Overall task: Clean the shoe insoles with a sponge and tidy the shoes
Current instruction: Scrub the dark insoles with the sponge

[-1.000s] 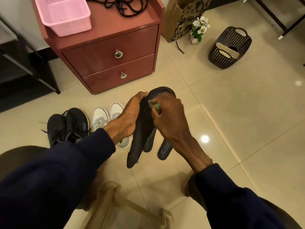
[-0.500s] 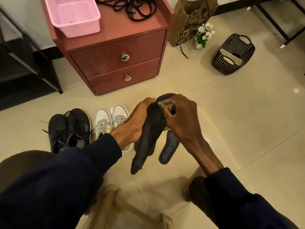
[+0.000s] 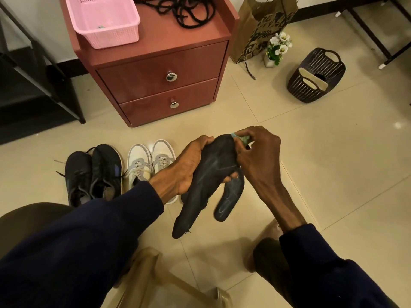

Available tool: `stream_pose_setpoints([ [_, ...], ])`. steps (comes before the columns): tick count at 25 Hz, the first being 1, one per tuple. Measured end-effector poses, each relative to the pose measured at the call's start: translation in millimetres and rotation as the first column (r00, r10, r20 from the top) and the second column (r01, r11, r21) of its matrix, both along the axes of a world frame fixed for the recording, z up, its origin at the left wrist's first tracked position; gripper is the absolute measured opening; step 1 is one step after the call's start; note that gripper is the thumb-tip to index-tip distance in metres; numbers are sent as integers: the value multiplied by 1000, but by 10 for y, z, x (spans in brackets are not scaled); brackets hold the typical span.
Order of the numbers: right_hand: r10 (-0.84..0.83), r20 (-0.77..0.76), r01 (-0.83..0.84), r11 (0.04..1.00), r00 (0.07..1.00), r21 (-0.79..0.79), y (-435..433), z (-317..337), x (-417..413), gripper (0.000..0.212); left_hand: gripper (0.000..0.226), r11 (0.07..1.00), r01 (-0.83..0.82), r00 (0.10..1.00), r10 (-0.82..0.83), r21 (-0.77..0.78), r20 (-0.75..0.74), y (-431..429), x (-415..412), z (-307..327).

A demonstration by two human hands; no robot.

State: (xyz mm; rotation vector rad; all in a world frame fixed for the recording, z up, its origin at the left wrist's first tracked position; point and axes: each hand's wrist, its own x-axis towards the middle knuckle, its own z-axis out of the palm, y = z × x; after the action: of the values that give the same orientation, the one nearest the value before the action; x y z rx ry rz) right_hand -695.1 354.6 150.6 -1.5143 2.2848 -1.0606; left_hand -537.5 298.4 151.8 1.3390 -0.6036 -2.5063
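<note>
My left hand [image 3: 186, 167] grips a bundle of dark insoles [image 3: 206, 176] above the floor; one insole [image 3: 230, 196] hangs behind the front one. My right hand [image 3: 255, 156] pinches a small green sponge [image 3: 243, 138] against the top end of the front insole. On the floor to the left stand a pair of black sneakers [image 3: 93, 172] and a pair of white sneakers [image 3: 149, 165], toes pointing away from me.
A red two-drawer cabinet [image 3: 160, 78] stands ahead, with a pink basket [image 3: 104, 21] and black laces [image 3: 182, 7] on top. A paper bag [image 3: 262, 25], small flower pot [image 3: 275, 50] and dark basket [image 3: 315, 78] sit at the right. A beige stool [image 3: 155, 283] is under me.
My right hand has slid the sponge up to the top end of the front insole. The view shifted, so the cabinet appears lower and nearer.
</note>
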Motion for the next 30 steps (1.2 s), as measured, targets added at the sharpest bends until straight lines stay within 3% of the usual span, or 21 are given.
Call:
stream_pose_setpoints([
  [3, 189, 18, -189, 982, 982, -9, 36, 23, 210, 10, 37, 1000, -20, 1000, 20, -16, 8, -21, 32, -30],
  [8, -26, 31, 26, 1000, 999, 13, 12, -48, -101, 6, 55, 1000, -26, 1000, 26, 0, -8, 7, -3, -22],
  [13, 174, 61, -174, 985, 983, -3, 90, -35, 184, 13, 34, 998, -60, 998, 60, -17, 12, -32, 12, -81],
  [18, 33, 1, -33, 999, 999, 10, 71, -105, -3, 16, 50, 999, -25, 1000, 25, -23, 4, -9, -26, -102],
  [23, 345, 24, -345, 938, 938, 21, 185, -70, 462, 17, 43, 999, -29, 999, 29, 24, 19, -69, 38, -190],
  [28, 91, -116, -89, 996, 989, 18, 120, -149, 86, 15, 48, 998, -34, 999, 35, -53, 20, -29, -15, -136],
  [30, 171, -81, -171, 985, 982, 7, 169, -164, 243, 14, 51, 999, -11, 999, 14, -53, 45, -37, -18, -139],
])
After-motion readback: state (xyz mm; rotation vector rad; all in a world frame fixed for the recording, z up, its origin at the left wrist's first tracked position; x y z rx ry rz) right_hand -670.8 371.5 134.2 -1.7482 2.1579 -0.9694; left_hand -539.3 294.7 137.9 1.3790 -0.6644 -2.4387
